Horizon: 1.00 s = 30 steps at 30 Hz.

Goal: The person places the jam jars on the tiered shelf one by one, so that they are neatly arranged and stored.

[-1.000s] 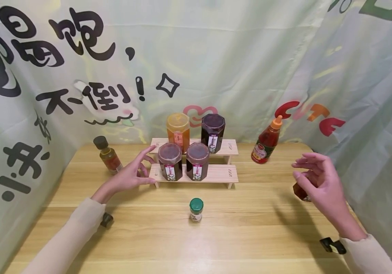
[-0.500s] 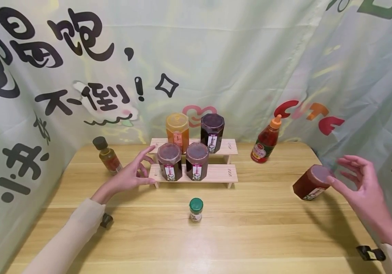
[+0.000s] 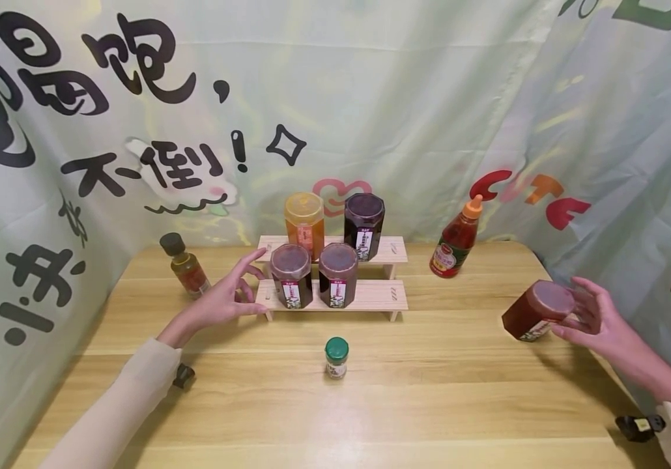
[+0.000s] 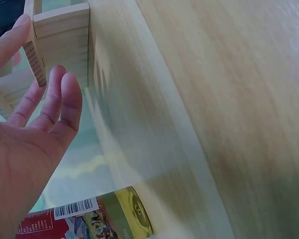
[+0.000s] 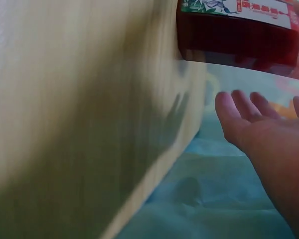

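My left hand [image 3: 224,296] stays at the left end of a two-tier wooden rack [image 3: 376,296], thumb at the lower shelf's front, fingers curved behind its end. The left wrist view shows the thumb and fingertips against the wooden rack [image 4: 65,45]. Two dark jam jars [image 3: 338,286] stand on the lower shelf; an amber jar [image 3: 305,218] and a dark purple jar [image 3: 363,228] stand above. At the right, my right hand [image 3: 596,319] is spread around the lid end of a red-brown jar [image 3: 529,312], several fingers visibly apart from it in the right wrist view.
A black-capped bottle [image 3: 185,267] stands left of the rack, close to the left forearm. An orange-capped sauce bottle [image 3: 455,241] stands at the back right. In front of the rack is a green-capped shaker [image 3: 336,358]. Printed curtains [image 3: 429,98] surround the wooden table [image 3: 429,391].
My right hand swung outward to the right, uncovering the red-brown jar, then came back in close to its lid. The jar and my left hand stay in place.
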### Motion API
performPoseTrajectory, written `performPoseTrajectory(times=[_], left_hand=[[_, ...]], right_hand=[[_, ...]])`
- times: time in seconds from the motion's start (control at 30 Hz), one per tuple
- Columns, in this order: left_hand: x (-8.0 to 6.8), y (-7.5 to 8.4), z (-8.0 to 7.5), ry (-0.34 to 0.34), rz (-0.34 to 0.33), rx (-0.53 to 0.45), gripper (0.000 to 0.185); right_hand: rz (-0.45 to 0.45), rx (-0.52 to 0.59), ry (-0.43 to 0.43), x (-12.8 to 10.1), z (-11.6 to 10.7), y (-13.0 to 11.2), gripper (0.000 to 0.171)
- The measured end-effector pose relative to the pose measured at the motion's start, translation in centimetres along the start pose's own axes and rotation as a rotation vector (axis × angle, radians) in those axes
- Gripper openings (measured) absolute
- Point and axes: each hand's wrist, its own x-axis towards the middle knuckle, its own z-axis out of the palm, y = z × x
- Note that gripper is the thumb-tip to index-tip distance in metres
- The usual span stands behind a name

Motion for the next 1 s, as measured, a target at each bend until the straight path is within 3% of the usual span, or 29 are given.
performPoseTrajectory(times=[0.23, 0.33, 0.53, 0.8, 1.0], left_hand=[[0.0, 0.0, 0.0, 0.002, 0.001, -0.007, 0.119], [0.0, 0.0, 0.0, 0.002, -0.002, -0.008, 0.119], [-0.1, -0.1, 0.0, 0.002, -0.013, -0.018, 0.121], [-0.1, -0.1, 0.1, 0.009, -0.015, -0.026, 0.120], [-0.1, -0.2, 0.1, 0.006, -0.014, -0.028, 0.121]], right_hand=[[-0.142, 0.234, -0.081, 0.9, 1.1, 1.2, 0.098], [-0.159, 0.327, -0.108, 1.1, 1.5, 1.2, 0.096], [-0.139, 0.345, -0.095, 1.3, 1.8, 1.1, 0.095], [-0.031, 0.006, 0.028, 0.9, 1.9, 0.7, 0.096], [-0.005, -0.045, 0.052, 0.8, 2.1, -0.1, 0.092]])
